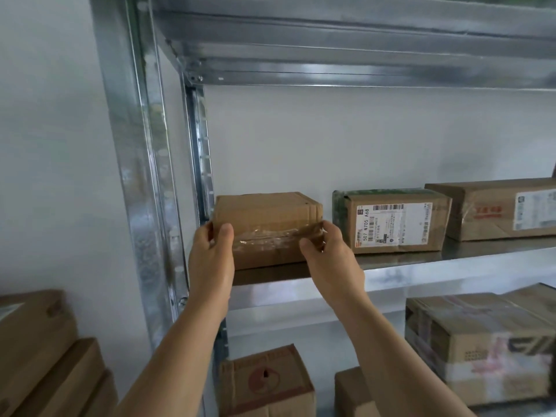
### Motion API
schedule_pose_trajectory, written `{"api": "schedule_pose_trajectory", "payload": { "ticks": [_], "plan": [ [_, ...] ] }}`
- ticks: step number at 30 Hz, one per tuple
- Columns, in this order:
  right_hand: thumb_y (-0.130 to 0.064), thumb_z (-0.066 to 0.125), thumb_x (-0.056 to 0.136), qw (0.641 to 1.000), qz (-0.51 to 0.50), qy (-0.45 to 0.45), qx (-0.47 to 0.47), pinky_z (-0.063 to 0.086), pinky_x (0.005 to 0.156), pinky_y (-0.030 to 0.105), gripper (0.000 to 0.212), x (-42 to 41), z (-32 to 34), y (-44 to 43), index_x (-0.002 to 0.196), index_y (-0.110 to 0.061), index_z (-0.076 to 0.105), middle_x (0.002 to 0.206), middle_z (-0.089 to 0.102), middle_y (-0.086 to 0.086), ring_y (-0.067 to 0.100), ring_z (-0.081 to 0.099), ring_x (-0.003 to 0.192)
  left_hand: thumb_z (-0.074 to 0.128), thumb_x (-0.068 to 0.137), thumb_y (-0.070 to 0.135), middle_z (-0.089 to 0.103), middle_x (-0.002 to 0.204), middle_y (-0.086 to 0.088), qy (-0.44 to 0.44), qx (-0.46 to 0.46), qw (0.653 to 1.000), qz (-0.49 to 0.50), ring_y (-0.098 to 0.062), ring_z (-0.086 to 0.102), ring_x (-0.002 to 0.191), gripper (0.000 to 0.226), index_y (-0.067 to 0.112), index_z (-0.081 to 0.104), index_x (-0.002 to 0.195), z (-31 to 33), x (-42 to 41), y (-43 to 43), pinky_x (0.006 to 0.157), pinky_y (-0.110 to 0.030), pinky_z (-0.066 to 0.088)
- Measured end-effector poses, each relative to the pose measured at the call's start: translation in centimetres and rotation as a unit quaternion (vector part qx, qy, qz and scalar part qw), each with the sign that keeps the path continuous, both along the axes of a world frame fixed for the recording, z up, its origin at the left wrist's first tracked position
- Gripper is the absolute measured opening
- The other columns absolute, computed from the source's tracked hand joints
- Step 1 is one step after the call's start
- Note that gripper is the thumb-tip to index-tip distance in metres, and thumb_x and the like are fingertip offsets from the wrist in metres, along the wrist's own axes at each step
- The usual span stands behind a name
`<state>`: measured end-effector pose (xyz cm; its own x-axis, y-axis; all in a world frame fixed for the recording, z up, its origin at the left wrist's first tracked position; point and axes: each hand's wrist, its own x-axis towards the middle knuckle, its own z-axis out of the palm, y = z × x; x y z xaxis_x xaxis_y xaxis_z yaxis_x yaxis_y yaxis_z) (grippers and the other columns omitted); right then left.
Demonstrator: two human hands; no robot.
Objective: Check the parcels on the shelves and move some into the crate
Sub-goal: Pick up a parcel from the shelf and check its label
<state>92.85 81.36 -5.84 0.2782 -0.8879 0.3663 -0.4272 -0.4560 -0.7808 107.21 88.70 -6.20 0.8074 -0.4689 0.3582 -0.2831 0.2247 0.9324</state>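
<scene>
- The metal rack (144,176) fills most of what I can see from here, and no crate shows anywhere in this view, so I cannot tell how many parcels have gone into it.
- The middle shelf (451,266) carries three parcels in a row, so plenty looks left to check.
- A stack of boxes (39,350) sits low on the left, outside the rack.
- On the shelf below, a large taped box (481,350) sits at the right and a red-printed box (264,383) further left.
- The long parcel (493,209) lies at the right end of the middle shelf, untouched.
- The labelled parcel (394,224) stands just beside it, its barcode sticker facing out, also untouched.
- The plain brown parcel (267,218) is at the far left of the middle shelf, close to the rear post, and appears to rest on it.
- The left hand (210,260) grips its left end, thumb on the front face.
- The right hand (328,260) grips its right corner, fingers curled round the taped edge.
- To my eye this parcel is only being picked up or checked, not yet moved.
</scene>
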Motion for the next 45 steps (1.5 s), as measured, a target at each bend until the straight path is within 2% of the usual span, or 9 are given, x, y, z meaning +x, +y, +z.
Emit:
{"api": "schedule_pose_trajectory", "payload": {
  "ticks": [4,9,15,18,21,24,33,39,45],
  "plan": [
    [-0.043,0.049,0.102,0.999,0.015,-0.035,0.013,0.048,0.097,0.044,0.046,-0.3,-0.1,-0.2,0.143,-0.027,0.038,0.122,0.063,-0.005,0.022,0.060,0.114,0.046,0.103,0.048,0.059,0.102,0.009,0.026,-0.015,1.000,-0.004,-0.022,0.060,0.107,0.019,0.032,0.047,0.114,0.3,0.0,0.2,0.098,-0.046,0.050],
    [-0.050,0.053,0.100,0.989,0.056,-0.132,0.040,0.048,0.100,0.052,0.033,-0.7,-0.3,-0.5,0.118,-0.026,0.041,0.101,0.058,-0.015,0.019,0.059,0.107,0.044,0.100,0.057,0.062,0.108,0.001,0.036,-0.050,0.998,-0.013,-0.024,0.063,0.107,0.018,0.040,0.046,0.100,0.3,-0.7,0.8,0.099,-0.051,0.052],
    [-0.065,0.053,0.093,0.962,0.141,-0.222,0.071,0.047,0.105,0.046,0.050,-1.3,-0.5,-0.5,0.134,-0.037,0.048,0.120,0.063,-0.011,0.015,0.059,0.117,0.047,0.084,0.069,0.061,0.117,0.002,0.038,-0.065,0.996,-0.049,-0.021,0.062,0.112,0.033,0.042,0.048,0.102,0.9,-2.4,2.2,0.102,-0.044,0.049],
    [-0.058,0.051,0.098,0.936,0.170,-0.288,0.111,0.045,0.092,0.031,0.044,-1.8,0.2,-0.5,0.134,-0.032,0.052,0.119,0.063,-0.010,0.006,0.058,0.110,0.059,0.079,0.073,0.064,0.123,-0.003,0.088,-0.063,0.991,-0.083,-0.026,0.061,0.118,0.042,0.041,0.053,0.106,1.1,-2.5,3.0,0.109,-0.053,0.044],
    [-0.048,0.050,0.101,0.913,0.193,-0.335,0.131,0.039,0.076,0.018,0.036,-2.5,0.5,-0.2,0.132,-0.028,0.049,0.113,0.057,-0.016,-0.004,0.052,0.100,0.061,0.095,0.049,0.066,0.121,-0.002,0.119,-0.067,0.986,-0.098,-0.027,0.060,0.119,0.016,0.038,0.056,0.105,1.2,-2.5,3.4,0.109,-0.049,0.043],
    [-0.045,0.050,0.102,0.901,0.205,-0.362,0.126,0.038,0.075,0.015,0.034,-3.1,0.6,0.5,0.130,-0.026,0.050,0.116,0.057,-0.011,-0.002,0.053,0.101,0.060,0.098,0.030,0.069,0.116,0.001,0.135,-0.108,0.977,-0.122,-0.026,0.062,0.118,0.007,0.031,0.058,0.104,1.5,-2.6,3.7,0.102,-0.045,0.047],
    [-0.027,0.062,0.099,0.860,0.216,-0.442,0.135,0.044,0.081,0.022,0.027,-5.1,0.8,2.4,0.124,-0.023,0.054,0.115,0.065,-0.007,0.004,0.060,0.103,0.073,0.071,0.042,0.070,0.118,0.006,0.119,-0.178,0.969,-0.126,-0.019,0.063,0.119,0.039,0.026,0.060,0.104,1.2,-4.2,5.3,0.106,-0.055,0.048],
    [-0.017,0.066,0.096,0.836,0.218,-0.478,0.158,0.051,0.103,0.044,0.017,-5.6,-0.1,3.2,0.110,-0.021,0.058,0.103,0.069,-0.005,0.013,0.065,0.102,0.073,0.070,0.042,0.072,0.114,0.010,0.105,-0.186,0.970,-0.119,-0.014,0.065,0.116,0.045,0.029,0.065,0.112,0.3,-4.9,6.5,0.104,-0.049,0.050],
    [-0.010,0.064,0.095,0.811,0.225,-0.515,0.164,0.050,0.107,0.049,0.017,-6.3,-1.2,3.9,0.110,-0.016,0.058,0.093,0.072,-0.006,0.013,0.067,0.096,0.068,0.079,0.042,0.074,0.118,0.009,0.088,-0.168,0.970,-0.149,-0.011,0.070,0.111,0.047,0.030,0.062,0.124,-0.7,-5.4,7.2,0.108,-0.042,0.046]
  ]
}}
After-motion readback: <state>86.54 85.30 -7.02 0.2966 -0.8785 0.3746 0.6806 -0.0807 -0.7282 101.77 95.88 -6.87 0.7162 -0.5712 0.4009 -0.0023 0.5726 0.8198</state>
